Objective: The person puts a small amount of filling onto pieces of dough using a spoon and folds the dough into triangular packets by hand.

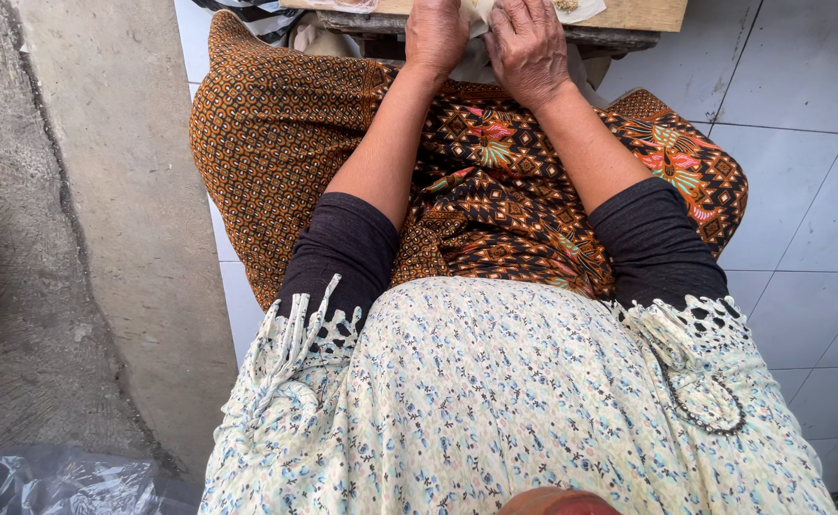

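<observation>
- A low wooden board [643, 13] is lying at the top edge, over a dark frame [591, 36].
- A pale sheet [586, 11] is lying on the board, partly hidden.
- The white tiled floor [800, 143] is carrying the frame.
- A clear plastic bag [47, 482] is lying on the concrete strip [76, 238] at the lower left.

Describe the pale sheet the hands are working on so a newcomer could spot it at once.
Look to the top edge, where a wooden board lies beyond the patterned skirt. The left hand and right hand rest at its near edge. The pale sheet peeks between them, the only thin cream thing on the tan wood.
</observation>
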